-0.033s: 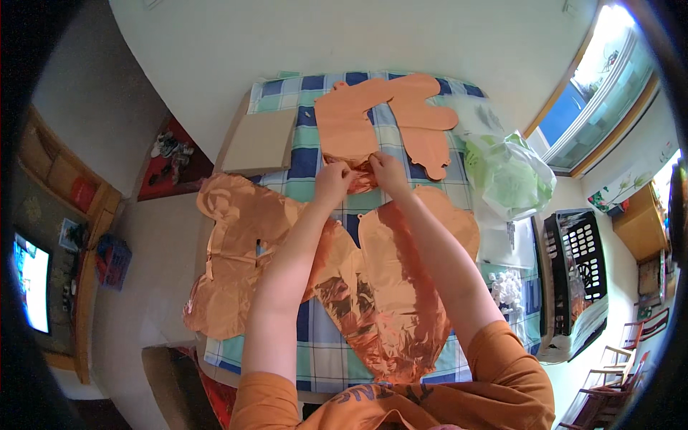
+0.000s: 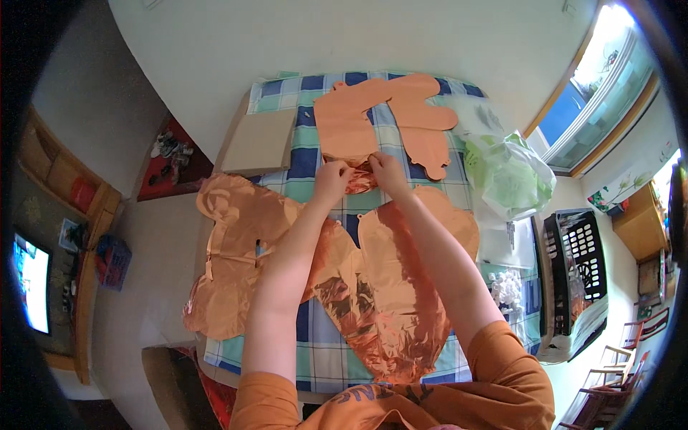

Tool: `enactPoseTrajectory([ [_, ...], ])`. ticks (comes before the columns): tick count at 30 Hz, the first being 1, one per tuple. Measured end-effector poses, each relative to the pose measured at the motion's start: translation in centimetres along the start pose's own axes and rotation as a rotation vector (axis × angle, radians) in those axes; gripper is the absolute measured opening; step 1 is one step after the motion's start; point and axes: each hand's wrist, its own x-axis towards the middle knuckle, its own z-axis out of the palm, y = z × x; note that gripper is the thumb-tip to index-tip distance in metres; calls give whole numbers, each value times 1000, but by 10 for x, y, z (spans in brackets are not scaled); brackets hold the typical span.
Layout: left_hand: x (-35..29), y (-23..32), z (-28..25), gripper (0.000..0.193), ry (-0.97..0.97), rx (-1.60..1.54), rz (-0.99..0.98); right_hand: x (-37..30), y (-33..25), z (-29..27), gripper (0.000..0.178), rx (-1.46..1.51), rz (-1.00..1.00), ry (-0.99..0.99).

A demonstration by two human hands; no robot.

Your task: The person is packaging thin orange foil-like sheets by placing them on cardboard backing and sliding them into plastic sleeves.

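Observation:
Flat rose-gold foil balloons lie spread over the table. My left hand point(image 2: 333, 179) and my right hand point(image 2: 388, 174) are side by side at the near edge of the far foil balloon point(image 2: 347, 127). The fingers of both are closed in a pinch on that edge, and crinkled shiny foil shows between them. Under and beside my left forearm lies another foil balloon point(image 2: 240, 236), its folded lobes flat and a small dark slim object point(image 2: 259, 248) on it. Between my forearms a further foil balloon point(image 2: 401, 287) reaches toward my shirt, wrinkled at its near end.
A checked cloth point(image 2: 301, 358) covers the table. At its far left rests a flat beige board point(image 2: 259, 140); at the right are a green-and-white plastic bag point(image 2: 507, 175) and a pile of small white pieces point(image 2: 507, 292). Beyond the right edge stands a black crate point(image 2: 584, 254).
The foil between my hands has shifted slightly, and more of its shiny red side shows. My left fingers have moved a little; the rest is as before.

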Motion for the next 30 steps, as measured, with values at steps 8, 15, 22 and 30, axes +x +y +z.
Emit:
enactPoseTrajectory([
  [8, 4, -4, 5, 12, 189, -102, -9, -13, -22, -3, 21, -49, -66, -137],
  [15, -15, 9, 16, 25, 239, 543, 344, -1, -10, -2, 17, 34, -24, 146],
  [22, -12, -5, 20, 37, 146, 932, 430, 21, -39, -26, 16, -5, -160, 103],
  [30, 29, -34, 21, 40, 11, 470, 199, 25, -60, -37, 13, -301, -235, 143],
])
